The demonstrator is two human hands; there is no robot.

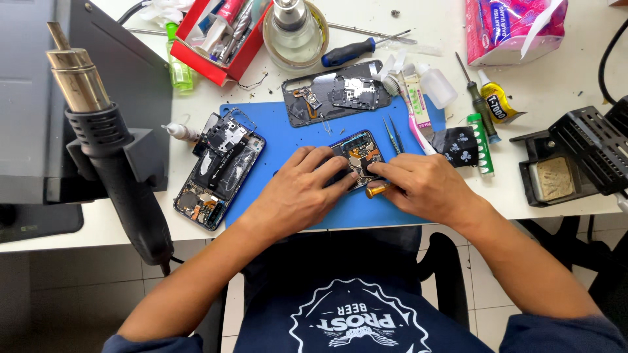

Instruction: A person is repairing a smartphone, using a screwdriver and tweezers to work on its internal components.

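Observation:
An opened phone (356,151) with its circuit boards exposed lies on the blue work mat (275,127). My left hand (297,193) rests over the phone's lower part, fingers curled on it and holding it down. My right hand (418,186) is at the phone's right edge, its fingertips pressing on the inner parts. A small orange-handled tool (377,191) pokes out under my right hand; whether the hand grips it is unclear.
A second opened phone (219,170) lies at the mat's left edge. A dark back cover with parts (333,91), tweezers (392,134), a toothbrush (409,111), screwdrivers, glue tubes, a red parts tray (219,65), a hot-air gun (111,150) at left and a soldering stand (569,163) at right surround the mat.

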